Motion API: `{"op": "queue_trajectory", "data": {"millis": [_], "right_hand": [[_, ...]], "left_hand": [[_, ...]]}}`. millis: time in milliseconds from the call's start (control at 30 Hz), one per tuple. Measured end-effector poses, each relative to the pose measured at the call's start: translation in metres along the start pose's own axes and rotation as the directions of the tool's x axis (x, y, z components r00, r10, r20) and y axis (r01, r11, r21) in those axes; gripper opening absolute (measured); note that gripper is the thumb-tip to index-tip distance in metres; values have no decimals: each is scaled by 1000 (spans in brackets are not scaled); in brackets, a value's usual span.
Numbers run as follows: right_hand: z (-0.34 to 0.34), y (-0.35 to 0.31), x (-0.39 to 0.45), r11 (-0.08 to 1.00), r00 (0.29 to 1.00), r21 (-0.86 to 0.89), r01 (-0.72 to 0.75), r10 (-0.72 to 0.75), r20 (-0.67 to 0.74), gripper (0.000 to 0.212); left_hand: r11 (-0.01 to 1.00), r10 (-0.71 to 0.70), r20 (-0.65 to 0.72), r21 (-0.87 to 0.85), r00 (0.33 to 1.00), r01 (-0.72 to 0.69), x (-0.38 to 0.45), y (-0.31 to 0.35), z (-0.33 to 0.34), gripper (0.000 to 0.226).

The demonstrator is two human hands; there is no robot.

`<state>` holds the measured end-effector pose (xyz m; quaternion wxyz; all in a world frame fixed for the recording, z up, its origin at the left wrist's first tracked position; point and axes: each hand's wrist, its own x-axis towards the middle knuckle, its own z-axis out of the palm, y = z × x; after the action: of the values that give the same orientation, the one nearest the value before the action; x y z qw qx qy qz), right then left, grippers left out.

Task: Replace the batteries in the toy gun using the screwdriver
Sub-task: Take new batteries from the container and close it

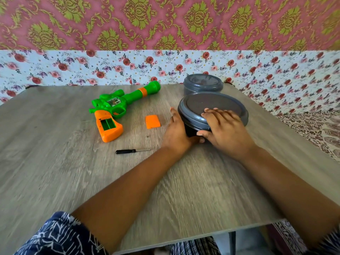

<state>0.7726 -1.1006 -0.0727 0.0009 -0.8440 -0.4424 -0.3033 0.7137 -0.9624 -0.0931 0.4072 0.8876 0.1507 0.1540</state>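
A green and orange toy gun [117, 105] lies on the wooden table [73, 172], its orange grip facing me with the battery bay open and empty. The orange battery cover [152, 121] lies loose to its right. A small black-handled screwdriver [131, 151] rests nearer me, with a tiny screw [146, 136] above its tip. My left hand [177, 131] grips the left side of a black lidded container [211, 109]. My right hand [223, 128] lies flat over the near edge of its grey lid, thumb tucked under the rim.
A second grey lidded container [203, 84] stands just behind the first, near the table's far edge. Floral fabric hangs behind the table and a patterned cloth [316, 129] lies to the right. The table's front edge is close to my body.
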Motion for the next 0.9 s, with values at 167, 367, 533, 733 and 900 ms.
{"op": "queue_trajectory", "data": {"millis": [167,367,533,733,900], "right_hand": [[-1,3,-1,999,999,-21,41,-41,23,62],[-3,4,3,995,997,-69,71,-73,-23,53],[-12,5,8,991,989,-90,97,-106,-103,40],[-29,16,14,998,982,-13,66,-67,-177,46],[-36,37,6,994,996,109,20,-11,-87,41]], "left_hand": [[1000,-5,-4,28,1000,6,0,2,-2,134],[1000,-12,-15,17,1000,12,0,2,-4,131],[1000,-12,-15,17,1000,12,-2,3,-4,129],[1000,4,-18,2,1000,-4,-5,4,-5,126],[999,13,14,30,1000,-14,-7,4,-5,126]]}}
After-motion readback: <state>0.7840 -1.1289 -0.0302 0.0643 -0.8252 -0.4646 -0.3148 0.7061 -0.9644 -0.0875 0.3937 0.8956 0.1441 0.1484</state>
